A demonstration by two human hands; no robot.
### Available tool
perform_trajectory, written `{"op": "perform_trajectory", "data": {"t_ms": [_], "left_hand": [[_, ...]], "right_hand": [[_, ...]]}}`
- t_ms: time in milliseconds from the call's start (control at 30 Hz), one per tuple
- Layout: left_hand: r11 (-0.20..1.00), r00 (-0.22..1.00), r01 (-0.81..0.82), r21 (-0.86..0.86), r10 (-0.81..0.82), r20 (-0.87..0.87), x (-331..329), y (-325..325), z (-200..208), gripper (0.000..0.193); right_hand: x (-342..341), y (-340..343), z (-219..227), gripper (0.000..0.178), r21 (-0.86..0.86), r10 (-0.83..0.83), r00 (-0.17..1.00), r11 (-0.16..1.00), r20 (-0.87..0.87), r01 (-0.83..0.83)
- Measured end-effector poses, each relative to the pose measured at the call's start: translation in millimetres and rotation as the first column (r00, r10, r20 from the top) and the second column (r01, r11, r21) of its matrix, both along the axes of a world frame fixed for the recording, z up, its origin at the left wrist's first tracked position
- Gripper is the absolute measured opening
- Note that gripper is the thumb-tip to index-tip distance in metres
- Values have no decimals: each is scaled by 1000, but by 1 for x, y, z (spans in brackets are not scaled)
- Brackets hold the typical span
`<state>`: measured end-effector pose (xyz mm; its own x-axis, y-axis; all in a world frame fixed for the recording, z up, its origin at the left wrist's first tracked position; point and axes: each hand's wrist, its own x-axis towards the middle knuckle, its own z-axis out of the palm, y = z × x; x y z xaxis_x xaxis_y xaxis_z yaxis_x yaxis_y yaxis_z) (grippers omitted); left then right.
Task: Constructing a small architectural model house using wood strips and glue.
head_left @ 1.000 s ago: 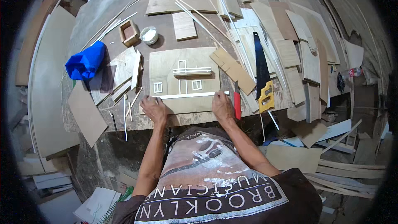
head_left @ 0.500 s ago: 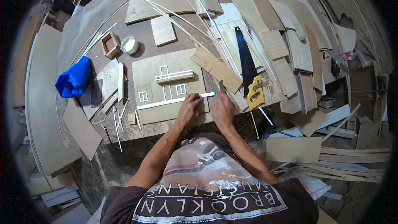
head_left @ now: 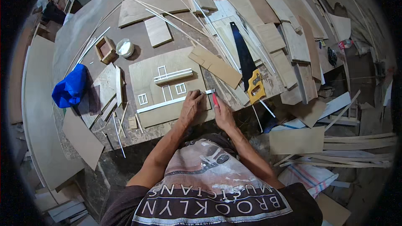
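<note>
A thin white wooden strip (head_left: 163,104) lies across the lower part of a plywood panel (head_left: 144,69), its right end reaching past the panel's edge. Curled over the strip, my left hand (head_left: 192,105) presses it down near that end. My right hand (head_left: 224,115) grips a red-handled knife (head_left: 215,99), whose blade is at the strip's right end. Above the strip the panel bears small white window frames (head_left: 180,88), a narrow door frame (head_left: 167,93) and a raised ledge (head_left: 173,76) with white edging.
Right of the panel lie a brown sheet piece (head_left: 215,65) and a handsaw (head_left: 245,54) with a yellow handle. A white tub (head_left: 125,48), a wooden box (head_left: 105,50) and a blue bag (head_left: 70,86) stand left. Wood offcuts (head_left: 293,46) crowd the right side.
The knife, earlier held upright just right of the strip's end, has moved left and tilted down onto that end. My left hand still presses the strip; the whole view has shifted slightly.
</note>
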<state>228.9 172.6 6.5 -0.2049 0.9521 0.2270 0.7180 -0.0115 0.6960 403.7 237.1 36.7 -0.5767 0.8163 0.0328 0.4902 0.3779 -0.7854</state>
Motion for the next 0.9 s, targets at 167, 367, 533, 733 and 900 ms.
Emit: {"op": "perform_trajectory", "data": {"t_ms": [167,367,533,733,900], "left_hand": [[999,999,31,11,-31,-11,-4,-4,-2,41],[999,999,34,0,-34,-26,-6,-4,-2,43],[1000,998,28,-7,-28,-58,-7,-4,-6,44],[1000,997,29,7,-29,-74,-6,-3,-12,44],[999,995,34,-20,-36,-89,-5,-5,-8,46]], "right_hand": [[-11,-13,14,40,-202,-26,998,979,53,36],[-15,-7,22,41,-241,-29,978,967,206,80],[-37,-7,44,36,-201,-32,933,973,358,110],[-43,-9,45,33,-231,-10,929,968,370,102],[-38,-5,43,35,-240,14,933,968,359,78]]}}
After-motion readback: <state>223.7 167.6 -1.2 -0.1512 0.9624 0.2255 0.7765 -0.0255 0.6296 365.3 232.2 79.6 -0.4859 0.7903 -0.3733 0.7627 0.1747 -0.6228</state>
